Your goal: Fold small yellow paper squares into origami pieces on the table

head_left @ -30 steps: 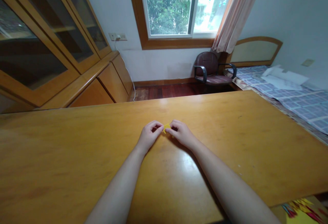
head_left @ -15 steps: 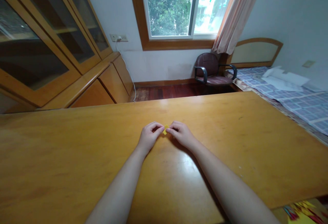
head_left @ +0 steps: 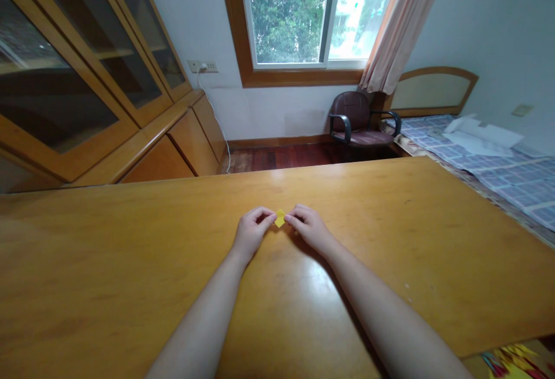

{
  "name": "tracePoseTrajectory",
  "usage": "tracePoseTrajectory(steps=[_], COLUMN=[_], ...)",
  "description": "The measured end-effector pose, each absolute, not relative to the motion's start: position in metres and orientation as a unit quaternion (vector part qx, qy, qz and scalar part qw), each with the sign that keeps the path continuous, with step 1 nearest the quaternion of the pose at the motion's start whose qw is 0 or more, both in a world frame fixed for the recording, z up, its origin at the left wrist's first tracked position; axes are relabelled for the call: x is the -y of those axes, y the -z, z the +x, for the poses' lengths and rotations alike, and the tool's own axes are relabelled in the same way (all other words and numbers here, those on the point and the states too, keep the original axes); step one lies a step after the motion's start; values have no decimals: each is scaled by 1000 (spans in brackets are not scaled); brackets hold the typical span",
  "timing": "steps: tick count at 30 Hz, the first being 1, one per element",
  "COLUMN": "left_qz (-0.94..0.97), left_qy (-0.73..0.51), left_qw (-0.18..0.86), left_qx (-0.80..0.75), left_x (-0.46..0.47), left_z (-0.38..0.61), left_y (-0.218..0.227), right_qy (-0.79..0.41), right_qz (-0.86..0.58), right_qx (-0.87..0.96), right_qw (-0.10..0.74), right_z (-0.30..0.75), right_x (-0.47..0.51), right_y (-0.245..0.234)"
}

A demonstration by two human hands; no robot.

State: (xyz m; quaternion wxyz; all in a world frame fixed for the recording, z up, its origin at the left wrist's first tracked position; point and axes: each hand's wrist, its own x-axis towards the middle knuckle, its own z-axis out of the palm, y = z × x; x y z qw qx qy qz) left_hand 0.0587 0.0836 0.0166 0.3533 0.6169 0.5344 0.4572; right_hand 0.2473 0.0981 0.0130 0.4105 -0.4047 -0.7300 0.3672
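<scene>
A small yellow piece of folded paper (head_left: 280,219), roughly diamond-shaped, is held between my two hands just above the wooden table (head_left: 143,263). My left hand (head_left: 255,228) pinches its left corner between thumb and fingers. On the opposite corner, my right hand (head_left: 307,224) has a like pinch, thumb toward me. The fingertips behind the paper are partly hidden. Whether the paper touches the tabletop I cannot tell.
Below the table's right front edge lie several coloured paper pieces (head_left: 515,360), mostly yellow. Past the far edge stands a brown armchair (head_left: 353,116). A bed (head_left: 498,162) is on the right, a glass-door cabinet (head_left: 125,118) on the left.
The yellow paper now shows more of its face between my fingertips, as a fuller diamond. My right thumb has shifted slightly right; both hands stay nearly in place.
</scene>
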Motion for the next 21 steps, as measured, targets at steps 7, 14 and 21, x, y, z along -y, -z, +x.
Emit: tracePoseTrajectory(steps=[7,14,21], left_qz=[589,575,552], left_qy=[-462,-470,-482], left_qw=[395,411,421], left_qx=[-533,-529,-535], left_x=[-85,-86,-87], left_z=[57,58,56], left_y=[-20,-16,-16], right_qy=[-351,-355,-368], right_qz=[-420,-416,-437], right_qx=[722,719,689], right_qw=[423,429,445], right_z=[248,248,249], right_x=[-100,-100,-101], right_y=[-11,-10,-9])
